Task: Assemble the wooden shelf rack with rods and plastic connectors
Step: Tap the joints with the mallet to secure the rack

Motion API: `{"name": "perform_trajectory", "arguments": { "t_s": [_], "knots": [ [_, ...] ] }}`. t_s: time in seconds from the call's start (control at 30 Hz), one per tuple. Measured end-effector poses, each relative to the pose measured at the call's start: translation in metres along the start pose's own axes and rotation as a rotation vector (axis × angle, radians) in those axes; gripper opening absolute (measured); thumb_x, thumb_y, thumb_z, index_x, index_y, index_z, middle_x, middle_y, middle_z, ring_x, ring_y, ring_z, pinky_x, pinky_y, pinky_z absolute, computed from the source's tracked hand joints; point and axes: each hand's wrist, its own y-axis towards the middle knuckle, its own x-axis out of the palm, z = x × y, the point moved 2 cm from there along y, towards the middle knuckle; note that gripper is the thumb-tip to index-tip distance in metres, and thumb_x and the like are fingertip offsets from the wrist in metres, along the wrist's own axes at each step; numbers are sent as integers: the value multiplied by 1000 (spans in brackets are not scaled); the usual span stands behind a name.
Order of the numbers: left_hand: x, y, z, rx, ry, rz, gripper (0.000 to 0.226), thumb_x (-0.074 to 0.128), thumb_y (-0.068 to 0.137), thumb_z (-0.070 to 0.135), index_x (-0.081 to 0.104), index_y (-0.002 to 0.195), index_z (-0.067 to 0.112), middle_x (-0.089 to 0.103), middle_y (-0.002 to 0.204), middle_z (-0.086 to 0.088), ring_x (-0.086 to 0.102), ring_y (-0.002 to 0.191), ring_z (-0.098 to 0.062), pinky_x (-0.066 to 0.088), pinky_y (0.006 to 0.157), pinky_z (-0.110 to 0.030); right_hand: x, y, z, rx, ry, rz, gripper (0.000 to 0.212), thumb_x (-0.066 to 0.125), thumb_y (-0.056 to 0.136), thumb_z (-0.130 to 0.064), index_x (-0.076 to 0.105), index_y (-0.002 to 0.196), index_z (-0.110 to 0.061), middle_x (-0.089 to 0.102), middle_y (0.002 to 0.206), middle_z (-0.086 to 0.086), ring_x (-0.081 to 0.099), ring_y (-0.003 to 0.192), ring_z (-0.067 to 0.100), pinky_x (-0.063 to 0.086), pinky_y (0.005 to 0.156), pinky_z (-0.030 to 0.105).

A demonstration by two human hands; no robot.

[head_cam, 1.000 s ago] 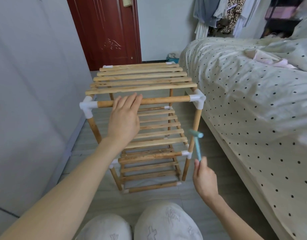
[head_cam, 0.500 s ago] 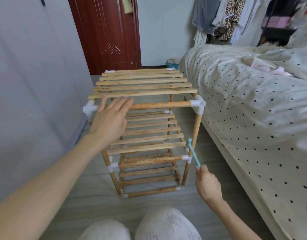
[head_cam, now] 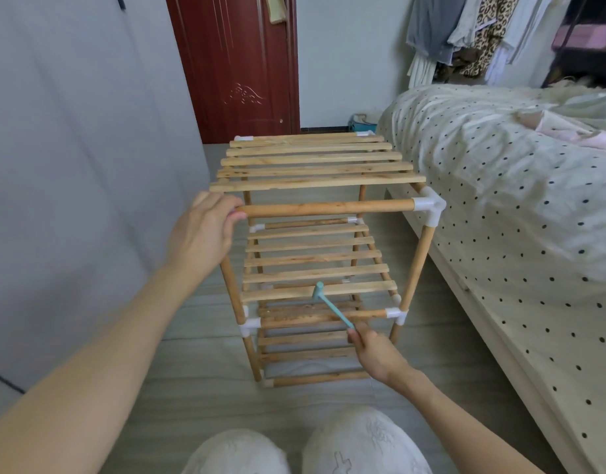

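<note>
Left hand (head_cam: 205, 230) had slid from mid-rod to clench the front rod (head_cam: 325, 208) over its left corner, steadying the rack (head_cam: 315, 172), while right hand (head_cam: 376, 354) pinched the small hammer (head_cam: 332, 307), now swung toward the middle shelf.

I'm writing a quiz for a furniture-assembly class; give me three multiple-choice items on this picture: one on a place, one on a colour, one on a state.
1. Where does the left hand grip the rack?
A. bottom rail
B. top front rod's left end
C. right post

2. What colour is the small hammer?
A. red
B. black
C. light blue

3. What is the right hand doing?
A. holding the hammer's handle
B. lying open on the floor
C. gripping a slat

Answers: 1 B, its fingers curl round the top front rod; 2 C, head and handle are light blue; 3 A, fingers pinch the handle's end.
</note>
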Motion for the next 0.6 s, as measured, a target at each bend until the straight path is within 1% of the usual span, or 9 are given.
{"name": "perform_trajectory", "arguments": {
  "t_s": [0.1, 0.17, 0.23, 0.3, 0.37, 0.43, 0.5, 0.57, 0.6],
  "knots": [
    [-2, -4, 20, 37, 102, 43, 15, 53, 92, 14, 64, 92, 3, 65, 85, -14, 54, 86, -32, 42, 72, -41, 1, -6, -11, -86, -26, -24, 29, 26, 101, -35, 47, 98, -15, 63, 87, 9, 61, 81, 26, 46, 68, 35],
    [0, -4, 41, 63, 166, 72, 16, 53, 91, 18, 64, 88, 7, 67, 82, -12, 55, 86, -30, 36, 75, -39, 0, -9, -19, -121, -65, -55, 34, 26, 101, -35, 50, 103, -11, 65, 95, 13, 61, 87, 30, 48, 73, 38],
    [6, -3, 62, 86, 174, 75, 21, 51, 91, 25, 65, 88, 10, 68, 82, -10, 54, 87, -28, 33, 76, -38, -3, -11, -23, -133, -85, -31, 34, 27, 102, -34, 52, 105, -10, 66, 96, 15, 61, 89, 33, 47, 73, 37],
    [15, 0, 79, 106, 108, 72, 26, 51, 92, 29, 67, 92, 9, 69, 86, -8, 54, 88, -27, 35, 77, -37, -6, -12, -28, -113, -76, 8, 33, 27, 102, -33, 51, 105, -10, 67, 95, 15, 62, 90, 34, 46, 71, 37],
    [24, 2, 92, 112, -37, 61, 26, 57, 91, 26, 68, 100, 5, 69, 91, -10, 56, 90, -29, 40, 80, -38, -10, -12, -33, -87, -110, 33, 34, 26, 102, -33, 50, 106, -9, 66, 97, 16, 61, 91, 35, 46, 71, 38],
    [31, 2, 98, 105, -194, 29, 29, 56, 91, 21, 63, 113, 3, 67, 100, -13, 57, 98, -30, 42, 92, -40, -14, -13, -34, -75, -156, 74, 35, 25, 102, -33, 50, 107, -9, 65, 98, 15, 60, 92, 36, 47, 72, 39],
    [34, -2, 93, 104, -284, -26, 36, 47, 95, 20, 52, 127, 3, 62, 115, -13, 54, 114, -27, 33, 109, -41, -19, -19, -29, -100, -71, 279, 31, 26, 101, -33, 47, 97, -10, 63, 82, 11, 62, 76, 34, 50, 64, 42],
    [33, -7, 82, 110, -324, -67, 36, 41, 97, 17, 45, 130, 3, 52, 128, -15, 44, 128, -26, 26, 114, -41, -15, -30, -19, -131, 117, 500, 22, 28, 100, -31, 38, 90, -14, 54, 62, 3, 56, 53, 28, 47, 49, 43],
    [32, -9, 78, 114, -321, -75, 34, 41, 97, 15, 45, 129, 3, 48, 133, -16, 39, 132, -26, 25, 114, -40, -7, -33, -14, -95, 145, 471, 19, 28, 99, -30, 35, 91, -15, 53, 61, 3, 55, 52, 28, 47, 48, 43]
  ]
}}
